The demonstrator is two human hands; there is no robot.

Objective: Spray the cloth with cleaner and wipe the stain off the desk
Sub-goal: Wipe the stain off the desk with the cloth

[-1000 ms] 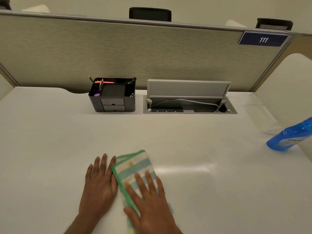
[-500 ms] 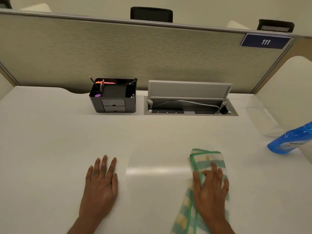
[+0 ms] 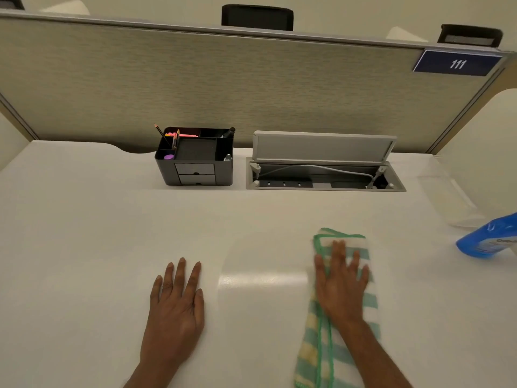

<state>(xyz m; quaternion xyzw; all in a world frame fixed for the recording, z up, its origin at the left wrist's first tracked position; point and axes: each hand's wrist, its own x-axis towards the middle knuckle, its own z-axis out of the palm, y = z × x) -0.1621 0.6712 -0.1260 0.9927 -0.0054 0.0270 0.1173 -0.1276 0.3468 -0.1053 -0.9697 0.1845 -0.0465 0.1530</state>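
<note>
cloth (image 3: 349, 317) lies flat under our right hand (image 3: 340, 284), fingers (image 3: 339, 254) spread and pressing it down on the desk (image 3: 84, 247), not pinching it. its green-edged fold shows just beyond our fingertips and its striped tail trails back under the wrist. our left hand (image 3: 176, 306) rests palm down, fingers open and empty, well apart from the cloth, with a glossy damp-looking patch (image 3: 263, 278) between the two hands. we cannot make out any stain in that sheen, so we might stop too soon or rub the wrong spot. with only a flat palm on it, the cloth could bunch or slide out from under our fingers on a hard push. the blue cleaner bottle (image 3: 486, 239) lies beyond our right fingertips toward the desk's edge; a wide sweep that way could knock it off.
</note>
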